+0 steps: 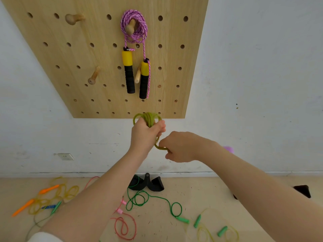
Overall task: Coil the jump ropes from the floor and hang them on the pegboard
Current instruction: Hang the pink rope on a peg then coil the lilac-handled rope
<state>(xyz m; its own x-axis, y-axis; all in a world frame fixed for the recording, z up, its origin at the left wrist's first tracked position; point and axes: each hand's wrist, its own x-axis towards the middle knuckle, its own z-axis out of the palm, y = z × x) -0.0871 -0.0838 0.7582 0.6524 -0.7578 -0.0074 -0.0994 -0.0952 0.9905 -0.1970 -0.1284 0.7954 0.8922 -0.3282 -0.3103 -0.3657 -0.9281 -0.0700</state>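
My left hand (146,133) grips a bundle of olive-green rope (148,118), raised just below the wooden pegboard (83,58). Loops of the rope stick out above my fist. My right hand (181,147) pinches a strand of the same rope that curves down from the bundle. A pink rope (134,27) with yellow-and-black handles (128,72) hangs coiled on a peg. Free pegs stand at the upper left (73,19) and lower left (94,75) of the board.
Several loose ropes lie on the floor: a green one (139,199), a red one (124,226), a yellow one with orange handles (50,198) and a pale yellow one with green handles (206,226). A black object (146,184) sits by the wall. A wall socket (65,156) is at left.
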